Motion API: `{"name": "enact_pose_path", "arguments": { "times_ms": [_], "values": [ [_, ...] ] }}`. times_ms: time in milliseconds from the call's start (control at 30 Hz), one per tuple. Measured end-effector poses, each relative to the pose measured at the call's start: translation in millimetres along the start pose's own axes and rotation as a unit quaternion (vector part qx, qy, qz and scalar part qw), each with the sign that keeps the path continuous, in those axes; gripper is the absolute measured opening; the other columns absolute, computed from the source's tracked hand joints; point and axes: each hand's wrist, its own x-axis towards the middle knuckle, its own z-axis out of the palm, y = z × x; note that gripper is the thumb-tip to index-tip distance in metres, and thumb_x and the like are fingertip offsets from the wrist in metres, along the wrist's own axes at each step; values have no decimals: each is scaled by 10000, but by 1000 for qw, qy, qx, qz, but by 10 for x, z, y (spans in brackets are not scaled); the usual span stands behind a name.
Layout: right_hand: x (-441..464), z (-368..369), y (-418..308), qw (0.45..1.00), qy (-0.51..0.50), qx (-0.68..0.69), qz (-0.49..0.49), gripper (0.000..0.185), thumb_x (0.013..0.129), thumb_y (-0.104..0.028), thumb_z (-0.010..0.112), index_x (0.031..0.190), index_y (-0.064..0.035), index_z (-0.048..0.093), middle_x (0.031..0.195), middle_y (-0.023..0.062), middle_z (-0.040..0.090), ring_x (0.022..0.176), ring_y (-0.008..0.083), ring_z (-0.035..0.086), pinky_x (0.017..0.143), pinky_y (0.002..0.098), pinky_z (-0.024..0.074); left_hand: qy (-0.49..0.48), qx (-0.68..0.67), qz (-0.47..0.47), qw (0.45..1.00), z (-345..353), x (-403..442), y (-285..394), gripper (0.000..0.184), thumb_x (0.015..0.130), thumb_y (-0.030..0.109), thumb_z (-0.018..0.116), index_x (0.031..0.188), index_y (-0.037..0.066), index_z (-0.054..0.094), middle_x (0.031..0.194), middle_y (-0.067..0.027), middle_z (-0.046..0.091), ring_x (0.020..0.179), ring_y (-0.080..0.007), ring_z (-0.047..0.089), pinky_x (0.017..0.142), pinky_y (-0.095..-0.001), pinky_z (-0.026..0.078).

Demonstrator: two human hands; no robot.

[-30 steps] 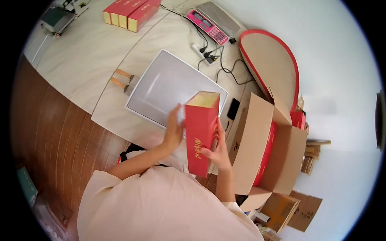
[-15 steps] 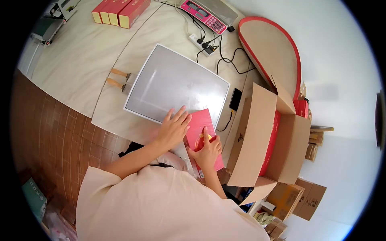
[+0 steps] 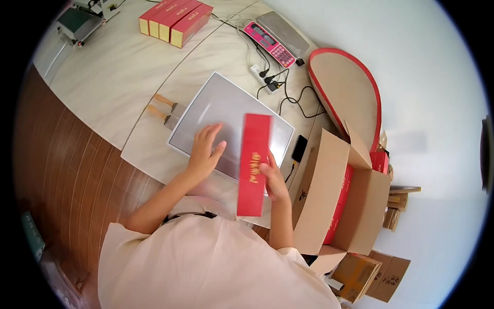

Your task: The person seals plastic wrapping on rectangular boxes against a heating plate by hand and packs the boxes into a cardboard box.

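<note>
A long red box [image 3: 251,141] with gold lettering is held up by my right hand [image 3: 275,180], its thumb across the lettered side and the other fingers hidden behind. The box stands lengthwise over the right part of a grey metal plate with a white frame [image 3: 216,103]. My left hand [image 3: 205,153] is off the box, fingers apart and holding nothing, above the plate's near left part. Two scrapers with wooden handles [image 3: 159,108] lie at the plate's left edge.
An open cardboard carton [image 3: 319,180] with red boxes [image 3: 339,206] inside stands to my right. Several red boxes [image 3: 175,20] lie at the far left. A pink scale [image 3: 270,44], power strip [image 3: 263,77], cables, and phone [image 3: 299,148] sit behind and beside the plate.
The red box has been raised and turned, so its narrow lettered side now faces me. My left hand has let go of it and moved left.
</note>
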Motion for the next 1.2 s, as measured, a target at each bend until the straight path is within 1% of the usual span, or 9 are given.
{"name": "enact_pose_path", "arguments": {
  "times_ms": [67,133,467,600,733,767,933,1067,1200],
  "values": [
    [157,-558,466,960,-150,228,69,663,844,-435,625,1332,-29,432,1224,113,566,1066,183,580,886,336,498,-17,-138,-64,988,-43,-156,57,561,934,305,532,1393,34,355,1364,-156,437,1293,-292,366,1082,-382,269],
    [326,-547,646,922,-201,312,107,635,864,-434,594,1325,-28,435,1228,113,564,1066,187,580,885,339,497,-119,-469,-217,848,-79,-219,261,638,936,322,542,1433,30,268,1372,-124,424,1295,-229,363,1077,-356,270],
    [282,261,266,995,0,45,85,575,973,-462,364,1328,-12,419,1257,124,540,1119,222,542,942,351,448,52,-356,-153,921,-363,-249,474,850,874,191,626,1471,33,41,1372,-159,347,1240,-222,395,1021,-350,345],
    [-35,563,-104,978,-11,-151,-144,789,849,-416,592,1415,11,247,1383,202,350,1242,314,406,1039,394,332,98,-392,-165,900,-194,-219,505,879,861,155,630,1459,5,3,1408,-178,305,1291,-244,342,1045,-366,333],
    [-129,750,-76,793,78,-534,-283,1132,591,-317,802,1453,-2,140,1385,293,220,1276,450,278,1039,514,263,105,-369,-127,915,42,-227,513,911,846,114,632,1449,13,-43,1421,-173,245,1289,-252,338,1046,-372,347],
    [-44,697,-12,803,88,-506,-303,1156,542,-315,801,1460,-30,158,1340,308,250,1237,483,264,1018,546,249,94,-377,-127,913,67,-214,540,908,846,111,631,1448,11,-41,1413,-172,249,1288,-253,337,1044,-372,350],
    [158,431,19,805,79,-513,-289,1128,550,-345,806,1461,-83,196,1314,292,286,1187,449,320,1009,522,273,36,-414,-100,904,252,-96,281,895,847,129,633,1447,-2,-19,1421,-186,215,1309,-257,299,1060,-386,317],
    [440,234,208,784,98,-558,-254,1113,527,-402,836,1437,-113,266,1317,296,289,1180,453,332,997,529,286,88,-147,-179,969,266,-221,1,882,856,194,626,1459,6,10,1401,-230,191,1282,-302,313,1054,-434,294],
    [542,146,366,742,87,-608,-269,1052,532,-386,831,1407,-110,316,1303,295,307,1188,455,324,1002,529,269,115,-177,-209,955,-25,-349,-182,743,858,150,613,1445,67,165,1382,-168,260,1236,-272,373,1003,-403,344]
  ]
}}
